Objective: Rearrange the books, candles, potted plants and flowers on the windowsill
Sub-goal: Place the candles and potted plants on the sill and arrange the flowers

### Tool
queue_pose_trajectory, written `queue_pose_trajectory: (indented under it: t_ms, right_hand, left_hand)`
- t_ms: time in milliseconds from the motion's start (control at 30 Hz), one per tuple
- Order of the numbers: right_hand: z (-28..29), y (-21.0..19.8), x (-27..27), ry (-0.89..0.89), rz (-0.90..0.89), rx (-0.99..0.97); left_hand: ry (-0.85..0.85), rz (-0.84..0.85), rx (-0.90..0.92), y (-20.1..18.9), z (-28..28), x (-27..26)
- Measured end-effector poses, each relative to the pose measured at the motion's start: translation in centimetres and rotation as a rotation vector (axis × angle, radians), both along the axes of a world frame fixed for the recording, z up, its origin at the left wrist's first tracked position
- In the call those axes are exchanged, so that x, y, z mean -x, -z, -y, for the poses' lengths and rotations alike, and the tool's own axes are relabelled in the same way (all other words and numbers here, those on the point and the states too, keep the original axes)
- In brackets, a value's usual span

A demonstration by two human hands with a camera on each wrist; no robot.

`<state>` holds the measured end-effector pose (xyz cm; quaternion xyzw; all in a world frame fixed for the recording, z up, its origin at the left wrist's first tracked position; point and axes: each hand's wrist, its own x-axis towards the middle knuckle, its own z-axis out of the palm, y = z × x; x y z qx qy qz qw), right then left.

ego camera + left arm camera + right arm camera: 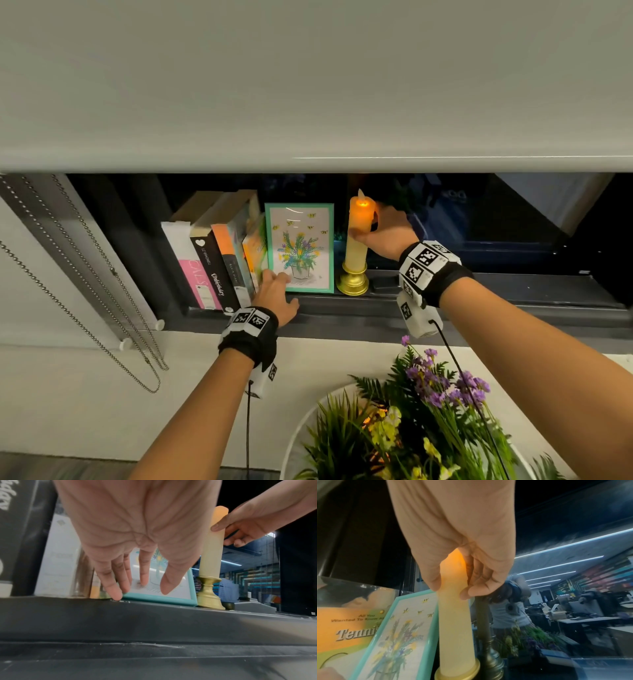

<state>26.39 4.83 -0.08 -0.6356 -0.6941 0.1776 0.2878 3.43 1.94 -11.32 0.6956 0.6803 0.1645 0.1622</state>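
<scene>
On the dark windowsill a cream candle with a lit orange tip stands upright in a gold holder. My right hand grips the candle's upper part, thumb in front and fingers curled behind; the right wrist view shows the same grip on the candle. Left of it a teal-framed flower picture leans on a row of tilted books. My left hand is open, its straight fingertips touching the lower left corner of the picture frame.
A lowered roller blind hangs low over the sill, with bead chains at the left. Below the sill, purple and yellow flowers with green foliage stand in a white pot. The sill stretches on to the right of the candle.
</scene>
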Motion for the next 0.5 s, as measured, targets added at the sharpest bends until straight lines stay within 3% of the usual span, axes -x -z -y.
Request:
queue_pose_trajectory:
  t_ms: [500]
  right_hand:
    - [-0.5, 2.1, 0.5, 0.039, -0.012, 0.016]
  left_hand:
    - [0.103, 0.052, -0.032, -0.9, 0.7, -1.1]
